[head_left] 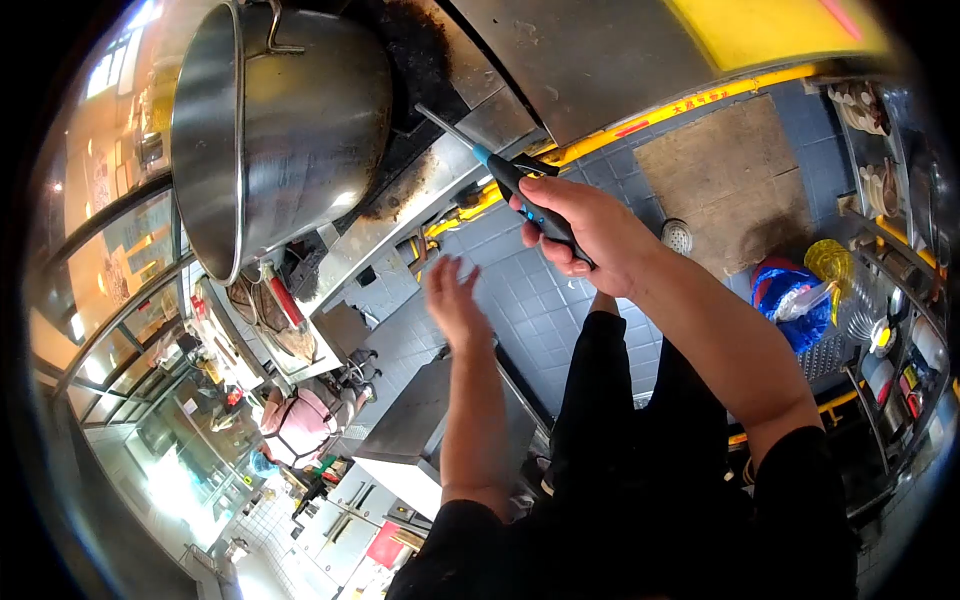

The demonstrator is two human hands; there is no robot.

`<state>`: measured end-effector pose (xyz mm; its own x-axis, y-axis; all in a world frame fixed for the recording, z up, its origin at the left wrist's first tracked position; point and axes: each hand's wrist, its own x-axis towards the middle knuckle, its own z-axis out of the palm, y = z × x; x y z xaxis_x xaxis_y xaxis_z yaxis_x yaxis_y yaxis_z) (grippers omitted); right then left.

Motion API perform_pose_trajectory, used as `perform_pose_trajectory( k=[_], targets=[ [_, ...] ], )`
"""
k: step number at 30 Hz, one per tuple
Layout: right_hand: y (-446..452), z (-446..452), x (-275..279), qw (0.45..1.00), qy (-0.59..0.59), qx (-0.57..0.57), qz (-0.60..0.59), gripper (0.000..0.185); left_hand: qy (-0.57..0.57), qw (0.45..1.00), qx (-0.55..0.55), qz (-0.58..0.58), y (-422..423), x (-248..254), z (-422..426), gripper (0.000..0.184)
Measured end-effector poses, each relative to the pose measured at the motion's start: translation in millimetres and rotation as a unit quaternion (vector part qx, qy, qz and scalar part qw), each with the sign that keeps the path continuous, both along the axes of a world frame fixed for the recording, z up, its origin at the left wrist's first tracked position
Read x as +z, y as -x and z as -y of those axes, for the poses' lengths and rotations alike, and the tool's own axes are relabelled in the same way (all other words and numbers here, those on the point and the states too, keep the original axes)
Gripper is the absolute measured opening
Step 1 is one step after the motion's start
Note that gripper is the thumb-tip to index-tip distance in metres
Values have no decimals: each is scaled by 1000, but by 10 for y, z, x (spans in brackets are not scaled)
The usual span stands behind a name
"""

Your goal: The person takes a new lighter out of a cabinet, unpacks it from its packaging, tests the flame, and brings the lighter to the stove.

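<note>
My right hand [575, 225] is wrapped round a long-nosed gas lighter [508, 178] with a black handle and a blue collar. Its metal tube points up and left toward the sooty stove burner [408, 100]. A large steel pot [320, 120] stands over that burner, its side close to the lighter's tip but apart from it. My left hand [456, 305] hangs in the air below the stove's edge, fingers loosely spread and slightly blurred, with nothing in it.
A yellow pipe [640, 125] with red lettering runs along the stove front. Flattened cardboard [725, 170] lies on the tiled floor. Shelves of utensils [890, 330] stand at right, near a blue bag [790, 300]. A person in pink [305, 420] works at lower left.
</note>
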<state>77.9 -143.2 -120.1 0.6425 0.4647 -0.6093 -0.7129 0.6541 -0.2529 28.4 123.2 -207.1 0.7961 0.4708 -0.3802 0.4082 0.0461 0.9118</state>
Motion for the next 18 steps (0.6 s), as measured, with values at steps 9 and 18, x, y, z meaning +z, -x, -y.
perform_pose_trajectory(
  k=[9, 18],
  targets=[
    [-291, -7, -24, 999, -42, -1, -23, 35, -126, 987, -88, 56, -558, -971, 380, 28],
    [-753, -197, 57, 995, -48, -9, -83, 32, 218, 975, 1, 48, -764, -917, 380, 29]
  ],
)
